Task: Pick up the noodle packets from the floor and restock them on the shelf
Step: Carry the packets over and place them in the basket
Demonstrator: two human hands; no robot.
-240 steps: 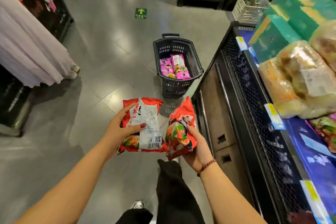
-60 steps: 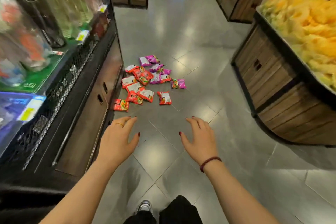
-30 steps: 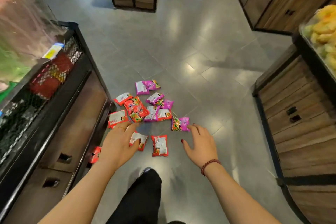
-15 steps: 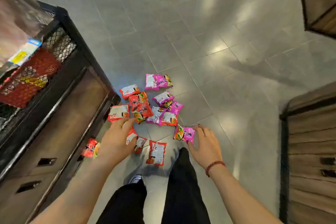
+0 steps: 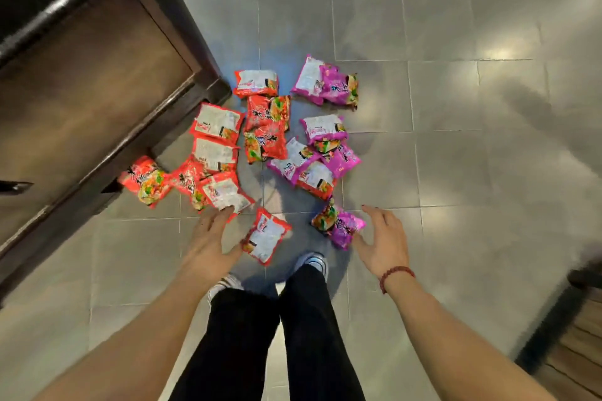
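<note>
Left grip (image 5: pixel 208 239), right grip (image 5: pixel 384 242) splayed; about sixteen packets (image 5: pixel 217 122), red and pink.

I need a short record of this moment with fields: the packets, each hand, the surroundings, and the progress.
floor: grey tiles
red noodle packets: lying mostly on the left, some overlapping
pink noodle packets: lying mostly on the right
left hand: open, fingertips at the edge of one red packet, no grip
right hand: open, beside the nearest pink packet, bracelet on wrist
shelf base: dark wood, at the left, another red packet at its foot
progress: nothing picked up yet
</note>
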